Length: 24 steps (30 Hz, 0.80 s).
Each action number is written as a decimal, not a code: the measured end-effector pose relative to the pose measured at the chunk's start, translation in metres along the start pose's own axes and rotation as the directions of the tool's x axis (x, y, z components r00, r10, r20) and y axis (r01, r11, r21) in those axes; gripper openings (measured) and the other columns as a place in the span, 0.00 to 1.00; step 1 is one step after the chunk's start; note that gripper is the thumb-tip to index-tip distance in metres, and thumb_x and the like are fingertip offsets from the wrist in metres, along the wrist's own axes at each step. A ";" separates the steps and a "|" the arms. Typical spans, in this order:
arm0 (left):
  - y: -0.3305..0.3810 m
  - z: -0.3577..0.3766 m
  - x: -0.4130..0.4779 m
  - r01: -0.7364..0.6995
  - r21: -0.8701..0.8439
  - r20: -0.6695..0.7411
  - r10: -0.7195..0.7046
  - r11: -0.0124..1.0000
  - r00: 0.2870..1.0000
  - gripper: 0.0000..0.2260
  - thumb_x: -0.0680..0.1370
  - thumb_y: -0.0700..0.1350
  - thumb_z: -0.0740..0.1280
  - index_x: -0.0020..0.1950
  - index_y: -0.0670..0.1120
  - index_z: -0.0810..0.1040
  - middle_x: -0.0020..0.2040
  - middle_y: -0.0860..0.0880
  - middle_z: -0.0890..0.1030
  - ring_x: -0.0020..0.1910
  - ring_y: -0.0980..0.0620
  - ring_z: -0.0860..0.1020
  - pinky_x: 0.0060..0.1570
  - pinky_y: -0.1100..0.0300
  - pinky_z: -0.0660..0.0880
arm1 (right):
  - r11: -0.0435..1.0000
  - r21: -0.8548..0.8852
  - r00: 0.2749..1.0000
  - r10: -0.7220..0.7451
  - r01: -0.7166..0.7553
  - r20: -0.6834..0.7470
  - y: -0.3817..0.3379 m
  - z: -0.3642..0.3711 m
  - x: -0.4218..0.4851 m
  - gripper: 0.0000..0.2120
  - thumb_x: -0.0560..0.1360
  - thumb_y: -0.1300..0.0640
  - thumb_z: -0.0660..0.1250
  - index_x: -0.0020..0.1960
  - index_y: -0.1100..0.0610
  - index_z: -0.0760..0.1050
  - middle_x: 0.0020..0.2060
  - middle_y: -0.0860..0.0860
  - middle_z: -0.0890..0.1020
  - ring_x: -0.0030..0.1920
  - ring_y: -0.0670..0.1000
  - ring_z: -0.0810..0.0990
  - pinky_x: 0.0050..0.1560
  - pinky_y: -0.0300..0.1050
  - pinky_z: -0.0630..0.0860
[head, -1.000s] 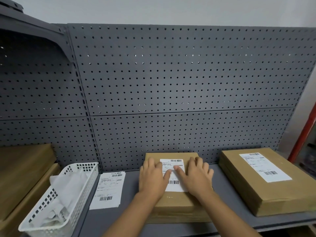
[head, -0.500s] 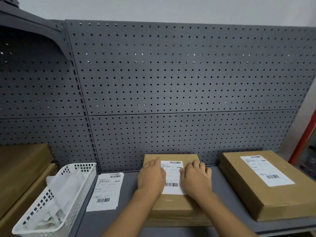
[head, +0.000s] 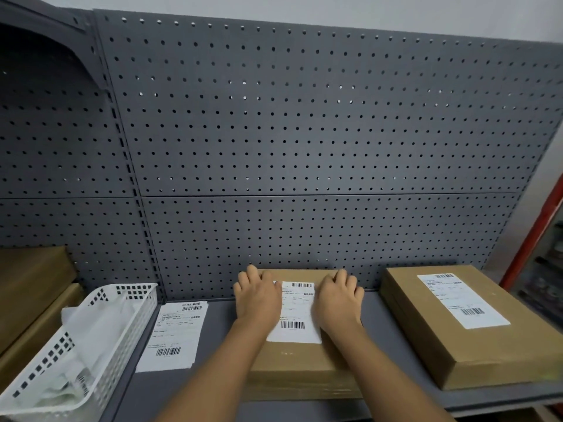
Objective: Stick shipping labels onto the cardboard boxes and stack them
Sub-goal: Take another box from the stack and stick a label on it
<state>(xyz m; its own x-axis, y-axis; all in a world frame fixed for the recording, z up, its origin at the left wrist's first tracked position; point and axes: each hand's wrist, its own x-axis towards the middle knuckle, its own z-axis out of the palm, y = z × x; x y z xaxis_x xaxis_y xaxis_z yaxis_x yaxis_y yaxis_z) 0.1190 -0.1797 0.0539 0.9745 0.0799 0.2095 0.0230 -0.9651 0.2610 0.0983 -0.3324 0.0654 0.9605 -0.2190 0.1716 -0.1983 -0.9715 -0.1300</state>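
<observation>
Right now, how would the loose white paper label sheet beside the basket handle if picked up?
The loose white label sheet is likely floppy and very light: it lies thin and flat on the grey shelf. It probably slides easily, and its edge may be hard to lift.

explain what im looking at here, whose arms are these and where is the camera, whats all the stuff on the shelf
There is no machine here. These are a person's two bare arms, filmed by a wide-angle camera worn on their head, so you look forward and down much as they do.

They stand at a grey metal shelf with a perforated back panel. The left hand and right hand lie flat on the middle cardboard box, one on each side of a white shipping label on its top. Neither hand grips anything; they press down.

To the right sits a second box that already carries its own label. To the left, loose labels lie on the shelf beside a white plastic basket holding crumpled paper. More brown cardboard is at the far left edge.
</observation>
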 end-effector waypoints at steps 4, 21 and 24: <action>-0.002 -0.003 0.005 0.017 -0.029 -0.007 -0.018 0.999 1.000 0.14 0.86 0.53 0.52 0.64 0.49 0.72 0.65 0.47 0.70 0.62 0.45 0.67 0.64 0.52 0.65 | 1.000 0.002 1.000 -0.012 0.012 -0.015 -0.002 -0.008 0.004 0.21 0.83 0.47 0.53 0.64 0.59 0.76 0.62 0.53 0.71 0.63 0.57 0.69 0.65 0.51 0.65; -0.003 0.013 0.026 0.063 -0.084 -0.076 -0.070 0.994 0.995 0.14 0.86 0.59 0.54 0.57 0.51 0.71 0.59 0.47 0.75 0.57 0.45 0.69 0.59 0.51 0.65 | 0.995 0.089 0.999 -0.030 0.033 -0.044 0.001 -0.007 0.020 0.09 0.81 0.57 0.63 0.56 0.54 0.81 0.61 0.53 0.74 0.64 0.57 0.70 0.65 0.50 0.65; -0.008 0.009 0.025 0.041 -0.122 -0.052 -0.047 0.992 0.998 0.11 0.86 0.54 0.54 0.58 0.50 0.72 0.60 0.47 0.74 0.58 0.45 0.69 0.60 0.51 0.65 | 0.993 0.116 0.997 -0.027 0.035 -0.069 0.003 -0.008 0.017 0.09 0.78 0.60 0.63 0.53 0.54 0.80 0.59 0.52 0.74 0.63 0.57 0.70 0.63 0.49 0.65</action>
<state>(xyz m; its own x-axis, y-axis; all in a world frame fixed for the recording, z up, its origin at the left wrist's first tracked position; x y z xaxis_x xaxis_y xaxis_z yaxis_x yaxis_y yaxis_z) 0.1447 -0.1720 0.0488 0.9593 0.1386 0.2459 0.0355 -0.9234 0.3821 0.1126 -0.3399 0.0757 0.9496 -0.1986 0.2424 -0.1407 -0.9614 -0.2365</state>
